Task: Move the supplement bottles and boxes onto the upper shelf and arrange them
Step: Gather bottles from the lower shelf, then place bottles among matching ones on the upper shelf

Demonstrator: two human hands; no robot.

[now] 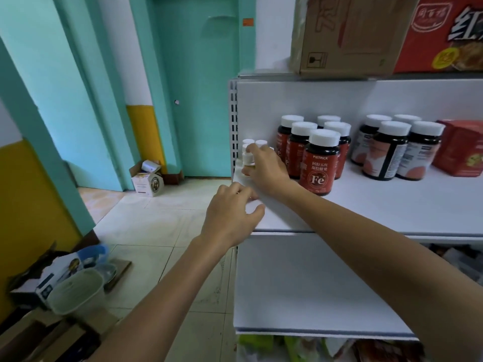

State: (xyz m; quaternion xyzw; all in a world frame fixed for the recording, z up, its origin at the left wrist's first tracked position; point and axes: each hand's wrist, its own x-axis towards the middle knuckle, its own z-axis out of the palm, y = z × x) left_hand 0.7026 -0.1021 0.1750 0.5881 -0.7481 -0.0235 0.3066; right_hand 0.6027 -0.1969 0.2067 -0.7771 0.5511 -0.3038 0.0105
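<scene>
Bottle in right hand, left hand — shelf

A brown corrugated cardboard carton sits at the left end of the shelving unit's white top board, touching a red printed carton on its right. Beyond is a turquoise painted door, with a small orange sticker beside its upper right edge. On the pale tiled floor, a small open cardboard box lies at the far edge, just left of the door's foot. At the floor's near left edge stands a pale green plastic bucket, beside a white-and-dark printed box and a blurred blue plastic container.
</scene>
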